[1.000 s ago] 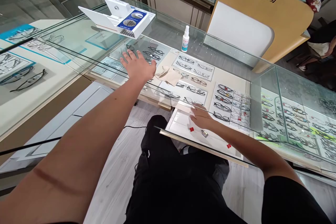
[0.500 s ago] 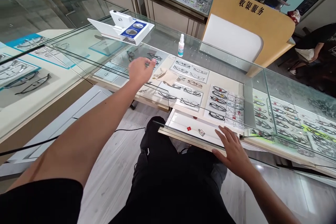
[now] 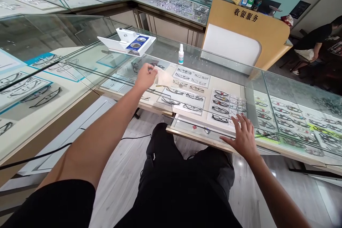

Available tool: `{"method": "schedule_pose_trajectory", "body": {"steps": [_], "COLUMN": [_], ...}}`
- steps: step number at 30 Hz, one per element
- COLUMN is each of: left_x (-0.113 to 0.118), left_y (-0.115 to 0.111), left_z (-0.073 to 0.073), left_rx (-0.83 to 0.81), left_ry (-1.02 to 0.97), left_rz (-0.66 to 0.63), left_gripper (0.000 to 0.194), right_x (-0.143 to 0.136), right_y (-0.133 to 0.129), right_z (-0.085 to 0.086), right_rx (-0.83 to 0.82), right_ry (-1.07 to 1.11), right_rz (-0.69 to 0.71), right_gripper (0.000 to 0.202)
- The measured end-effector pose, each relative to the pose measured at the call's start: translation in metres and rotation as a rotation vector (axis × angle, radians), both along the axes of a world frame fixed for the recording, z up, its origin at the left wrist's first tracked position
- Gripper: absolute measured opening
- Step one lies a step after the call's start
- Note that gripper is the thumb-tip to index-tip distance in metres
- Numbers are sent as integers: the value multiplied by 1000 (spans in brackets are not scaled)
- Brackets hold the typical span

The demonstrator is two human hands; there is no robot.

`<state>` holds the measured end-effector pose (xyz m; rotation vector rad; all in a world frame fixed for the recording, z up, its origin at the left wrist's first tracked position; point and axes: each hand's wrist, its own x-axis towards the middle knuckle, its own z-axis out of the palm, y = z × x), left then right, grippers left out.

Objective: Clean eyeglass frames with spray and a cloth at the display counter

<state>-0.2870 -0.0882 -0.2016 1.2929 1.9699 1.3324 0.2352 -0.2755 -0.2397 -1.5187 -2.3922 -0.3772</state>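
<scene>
My left hand (image 3: 145,77) reaches over the glass counter, its fingers pinching the edge of a cream-coloured cloth (image 3: 163,77). Under the glass around the cloth lie eyeglasses (image 3: 197,89) in several styles. My right hand (image 3: 243,137) is open, fingers spread, at the counter's near edge. Its thumb is beside the front of a partly open drawer (image 3: 197,139); whether it touches the drawer I cannot tell. Small red and grey pieces lie inside the drawer. A white spray bottle (image 3: 181,55) stands upright on the glass beyond the cloth.
An opened white and blue box (image 3: 140,44) rests on the glass at the back left. Display cases with more eyeglasses (image 3: 291,121) continue on both sides. A wooden cashier desk (image 3: 213,14) stands beyond the counter. Far right, a person (image 3: 315,41) bends forward.
My left hand has taken hold of the cloth and lifted part of it. The drawer is pushed further in, and my right hand has moved up slightly with fingers spread. The view has shifted.
</scene>
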Motion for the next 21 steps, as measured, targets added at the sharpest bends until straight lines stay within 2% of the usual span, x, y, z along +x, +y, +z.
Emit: {"method": "schedule_pose_trajectory", "body": {"steps": [4, 7, 10, 14, 18, 21], "left_x": [-23, -29, -20, 15, 66, 105], "left_y": [-2, -11, -21, -30, -41, -52], "left_z": [16, 25, 33, 45, 56, 57], "left_rx": [-7, -8, 0, 25, -29, -103], "left_ry": [-406, -524, -595, -768, -861, -911], "left_rz": [132, 93, 24, -97, -277, -432], "left_gripper": [17, 11, 8, 11, 16, 20], "right_x": [1, 1, 0, -3, -7, -10], "right_y": [22, 35, 45, 53, 55, 55], "right_z": [2, 2, 1, 2, 3, 2], "right_rx": [-12, -24, -50, -57, -46, -45], "right_ry": [-23, -22, -21, -19, -15, -8], "right_rz": [-14, -21, -34, -77, -110, -138], "right_gripper": [104, 102, 95, 84, 74, 72]}}
